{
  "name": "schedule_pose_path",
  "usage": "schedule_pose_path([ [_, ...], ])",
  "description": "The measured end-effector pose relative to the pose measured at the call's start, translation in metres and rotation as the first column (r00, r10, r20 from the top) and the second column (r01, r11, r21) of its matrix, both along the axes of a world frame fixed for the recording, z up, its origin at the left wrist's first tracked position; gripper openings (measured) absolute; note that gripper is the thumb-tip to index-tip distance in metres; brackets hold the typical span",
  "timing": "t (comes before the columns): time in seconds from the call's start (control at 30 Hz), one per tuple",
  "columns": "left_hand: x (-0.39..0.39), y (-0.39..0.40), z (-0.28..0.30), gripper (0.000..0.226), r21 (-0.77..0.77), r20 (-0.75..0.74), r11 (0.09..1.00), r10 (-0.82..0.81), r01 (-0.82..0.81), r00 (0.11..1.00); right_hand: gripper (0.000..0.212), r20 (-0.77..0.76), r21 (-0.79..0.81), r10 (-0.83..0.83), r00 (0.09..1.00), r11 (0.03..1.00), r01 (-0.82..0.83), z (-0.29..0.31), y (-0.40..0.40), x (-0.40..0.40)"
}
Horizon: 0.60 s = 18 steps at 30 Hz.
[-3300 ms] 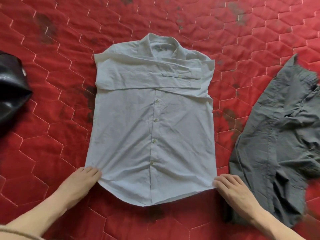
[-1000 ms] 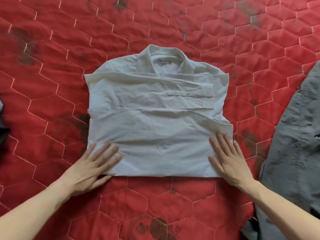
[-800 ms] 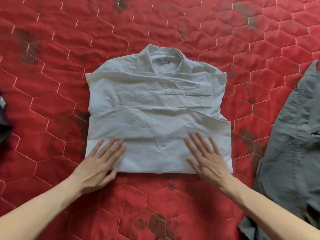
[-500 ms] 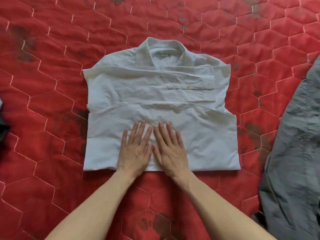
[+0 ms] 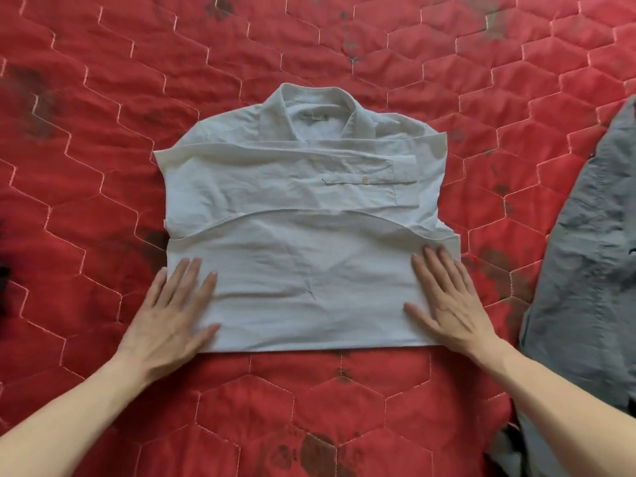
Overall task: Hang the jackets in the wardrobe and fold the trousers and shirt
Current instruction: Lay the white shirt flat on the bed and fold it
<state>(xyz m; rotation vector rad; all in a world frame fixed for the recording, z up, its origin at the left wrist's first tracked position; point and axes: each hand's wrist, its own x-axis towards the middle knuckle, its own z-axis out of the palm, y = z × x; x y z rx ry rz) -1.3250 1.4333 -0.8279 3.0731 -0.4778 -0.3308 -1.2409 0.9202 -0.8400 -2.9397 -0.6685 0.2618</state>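
Observation:
A pale white shirt [image 5: 303, 208] lies flat on the red quilt, collar away from me, sleeves crossed over the chest and the bottom half folded up over the middle. My left hand [image 5: 172, 311] presses flat on the folded part's left edge, fingers straight. At the right edge my right hand [image 5: 447, 301] lies flat the same way. A grey garment [image 5: 585, 263] lies crumpled at the right edge of the view, apart from both hands.
The red quilt [image 5: 103, 166] with hexagon stitching and dark stains covers the whole surface. A sliver of something black [image 5: 2, 273] shows at the far left edge.
The shirt's bottom half was folded up over the middle. Half a second ago both hands pressed side by side at the centre; they have slid outward to the left and right edges.

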Motion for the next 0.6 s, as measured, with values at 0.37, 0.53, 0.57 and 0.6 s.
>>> schedule_pose_path([
  [0.37,-0.005,-0.035,0.001,0.076,0.049,0.043,0.994,-0.099,0.097,0.994,0.085,-0.035,-0.07,0.351,0.936,0.933,-0.353,0.014,-0.041,-0.016],
  [0.53,-0.017,-0.035,0.007,0.112,-0.023,-0.096,0.997,0.072,-0.075,0.993,0.079,-0.091,-0.056,0.196,0.976,0.978,-0.202,0.028,-0.026,-0.029],
  [0.57,-0.022,-0.032,0.01,0.125,-0.035,-0.167,0.995,0.088,-0.095,0.982,0.079,-0.125,-0.033,0.144,0.982,0.988,-0.15,0.032,-0.025,-0.035],
  [0.6,-0.027,-0.029,0.014,0.132,-0.055,-0.241,0.992,0.097,-0.113,0.966,0.077,-0.147,-0.001,0.112,0.983,0.994,-0.114,0.037,-0.027,-0.043],
])
